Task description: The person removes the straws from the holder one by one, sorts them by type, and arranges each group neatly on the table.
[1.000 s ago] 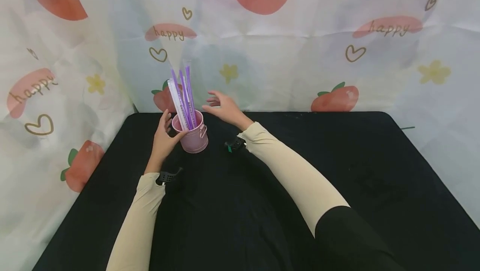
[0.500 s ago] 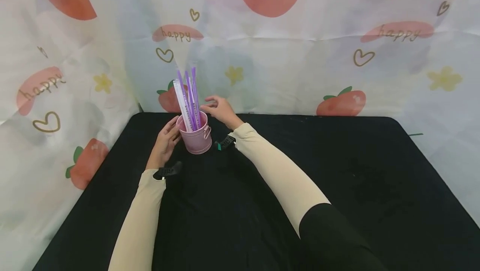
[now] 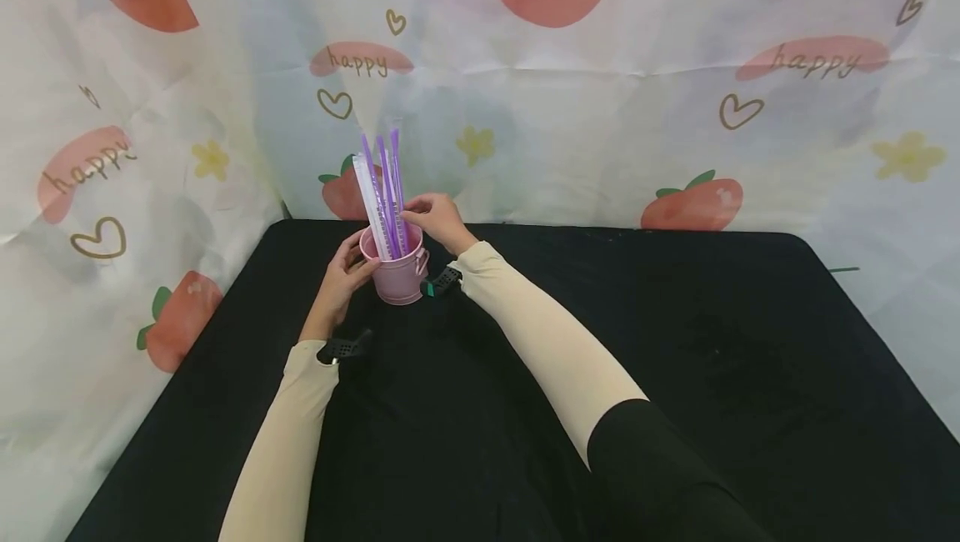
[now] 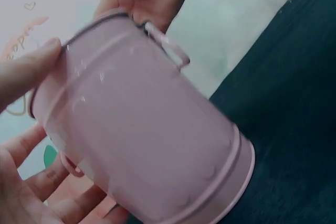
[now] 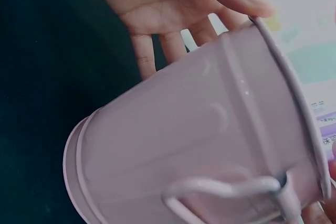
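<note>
A small pink metal bucket with side handles stands on the black-covered table, holding several long purple and white straws in printed wrappers. My left hand grips its left side. In the left wrist view the thumb lies at the rim and the fingers spread along the wall. My right hand is over the right edge of the rim, thumb and forefinger pinching at the rightmost purple straw. The right wrist view shows mostly the bucket wall, with the straws at the right edge.
The black cloth covers the table to its rounded back corners. Close behind and to the left hangs a pale curtain printed with fruit, hearts and flowers. Black camera mounts sit on both wrists.
My right hand has come left and its fingertips have closed in on the straws. The left hand has settled on the bucket, its thumb now at the rim. The view has shifted slightly.
</note>
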`<move>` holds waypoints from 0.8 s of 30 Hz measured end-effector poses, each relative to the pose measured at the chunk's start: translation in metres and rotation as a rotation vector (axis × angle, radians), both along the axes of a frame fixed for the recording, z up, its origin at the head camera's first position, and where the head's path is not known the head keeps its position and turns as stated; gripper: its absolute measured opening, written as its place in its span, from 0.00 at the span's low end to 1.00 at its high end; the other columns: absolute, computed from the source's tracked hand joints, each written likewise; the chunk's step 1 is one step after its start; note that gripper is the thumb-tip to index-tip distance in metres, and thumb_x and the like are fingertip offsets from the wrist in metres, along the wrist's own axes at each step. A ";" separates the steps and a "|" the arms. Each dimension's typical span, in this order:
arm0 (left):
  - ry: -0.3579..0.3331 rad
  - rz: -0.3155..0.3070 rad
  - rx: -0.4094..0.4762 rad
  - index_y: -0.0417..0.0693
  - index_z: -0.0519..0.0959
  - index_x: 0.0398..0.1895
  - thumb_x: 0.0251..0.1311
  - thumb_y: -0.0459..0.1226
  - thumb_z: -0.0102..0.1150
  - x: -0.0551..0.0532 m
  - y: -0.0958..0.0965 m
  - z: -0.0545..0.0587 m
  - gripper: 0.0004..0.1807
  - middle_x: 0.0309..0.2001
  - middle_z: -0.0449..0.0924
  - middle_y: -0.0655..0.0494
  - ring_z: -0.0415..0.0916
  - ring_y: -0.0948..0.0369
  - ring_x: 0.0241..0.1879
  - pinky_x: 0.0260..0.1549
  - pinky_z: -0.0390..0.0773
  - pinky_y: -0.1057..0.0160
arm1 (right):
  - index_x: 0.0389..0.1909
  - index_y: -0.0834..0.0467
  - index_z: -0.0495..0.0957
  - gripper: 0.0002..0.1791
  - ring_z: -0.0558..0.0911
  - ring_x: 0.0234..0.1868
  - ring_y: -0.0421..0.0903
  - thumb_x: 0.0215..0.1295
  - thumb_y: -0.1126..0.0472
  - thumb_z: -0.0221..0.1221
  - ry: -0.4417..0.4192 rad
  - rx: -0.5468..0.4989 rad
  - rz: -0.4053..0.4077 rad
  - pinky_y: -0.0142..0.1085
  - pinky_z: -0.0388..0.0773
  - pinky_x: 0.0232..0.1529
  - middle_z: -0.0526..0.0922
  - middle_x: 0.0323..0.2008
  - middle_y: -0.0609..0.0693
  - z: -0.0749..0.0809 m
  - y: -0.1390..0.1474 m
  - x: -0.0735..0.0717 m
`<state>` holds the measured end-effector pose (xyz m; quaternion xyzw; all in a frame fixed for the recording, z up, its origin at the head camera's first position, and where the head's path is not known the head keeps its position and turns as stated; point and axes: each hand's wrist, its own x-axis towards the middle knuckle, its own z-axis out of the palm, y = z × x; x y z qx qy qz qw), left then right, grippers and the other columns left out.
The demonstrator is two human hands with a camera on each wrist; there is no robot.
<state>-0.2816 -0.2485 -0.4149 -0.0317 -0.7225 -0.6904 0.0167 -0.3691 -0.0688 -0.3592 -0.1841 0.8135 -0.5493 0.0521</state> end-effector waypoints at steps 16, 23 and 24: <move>-0.054 0.017 0.020 0.55 0.50 0.73 0.66 0.38 0.50 0.004 0.003 -0.001 0.34 0.72 0.51 0.46 0.52 0.51 0.70 0.65 0.60 0.42 | 0.44 0.65 0.81 0.13 0.81 0.47 0.50 0.62 0.62 0.60 -0.011 -0.161 -0.072 0.33 0.78 0.48 0.83 0.45 0.60 0.000 -0.008 0.004; -0.035 0.034 0.039 0.54 0.52 0.73 0.65 0.40 0.52 0.004 0.004 -0.003 0.35 0.73 0.51 0.45 0.51 0.49 0.71 0.65 0.59 0.40 | 0.45 0.69 0.79 0.13 0.84 0.42 0.53 0.62 0.65 0.59 -0.019 -0.365 -0.060 0.40 0.81 0.46 0.82 0.43 0.64 0.014 -0.003 0.006; -0.024 0.033 0.038 0.54 0.52 0.73 0.64 0.41 0.53 0.005 0.004 -0.003 0.35 0.72 0.51 0.44 0.50 0.49 0.71 0.65 0.59 0.40 | 0.45 0.69 0.79 0.13 0.84 0.42 0.52 0.62 0.65 0.59 -0.018 -0.389 -0.059 0.41 0.81 0.46 0.82 0.42 0.64 0.017 -0.002 0.006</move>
